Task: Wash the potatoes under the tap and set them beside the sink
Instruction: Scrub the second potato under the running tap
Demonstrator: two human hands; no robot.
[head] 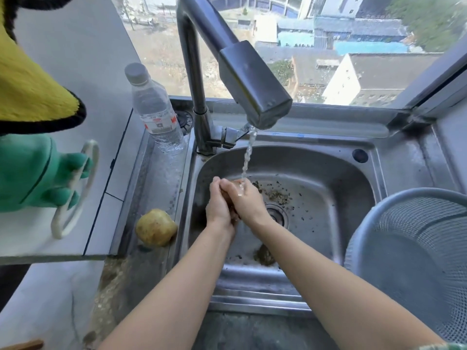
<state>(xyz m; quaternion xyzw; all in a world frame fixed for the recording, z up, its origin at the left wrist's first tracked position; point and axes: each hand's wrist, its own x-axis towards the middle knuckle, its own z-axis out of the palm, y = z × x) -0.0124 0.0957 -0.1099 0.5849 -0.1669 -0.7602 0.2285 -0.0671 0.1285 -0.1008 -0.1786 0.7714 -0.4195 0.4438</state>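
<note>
Tap is running, its stream falling onto the hands over the sink basin. Left hand and right hand are pressing together, fingers curling round a potato. It is mostly hidden, with only a brown patch showing between the palms. Water is striking the right hand's fingers.

A second, pale potato is sitting on the steel drainboard left of the basin, just beside the tiled worktop edge.

A muddy lump is lying against the basin's near wall; whether it is a potato cannot be told. Grit is lying around the drain.

A plastic water bottle is standing upright beside the tap base. A mesh colander is sitting right of the basin. A green rubber glove is hanging at far left.
</note>
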